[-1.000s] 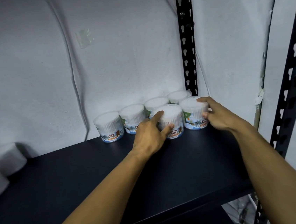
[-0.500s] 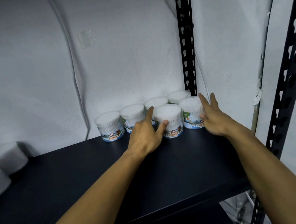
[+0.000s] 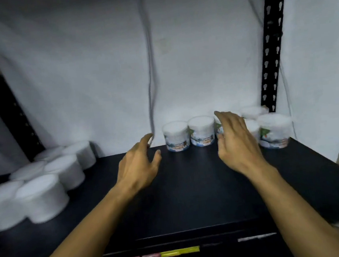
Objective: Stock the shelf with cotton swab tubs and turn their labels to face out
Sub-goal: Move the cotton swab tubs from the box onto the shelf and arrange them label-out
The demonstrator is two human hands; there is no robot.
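Labelled white plastic cotton swab tubs (image 3: 202,130) stand clustered at the back right of the black metal shelf (image 3: 191,188), printed fronts outward for display. Left hand (image 3: 137,167) and right hand (image 3: 237,142) hover empty, fingers relaxed and spread. Right hand hides some tubs; blurred plain white tubs (image 3: 44,183) sit left, labels unreadable.

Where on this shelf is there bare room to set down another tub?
Bare shelf lies in the middle, between the white rolls on the left and the tubs at back right, and along the front. The back right corner is crowded.
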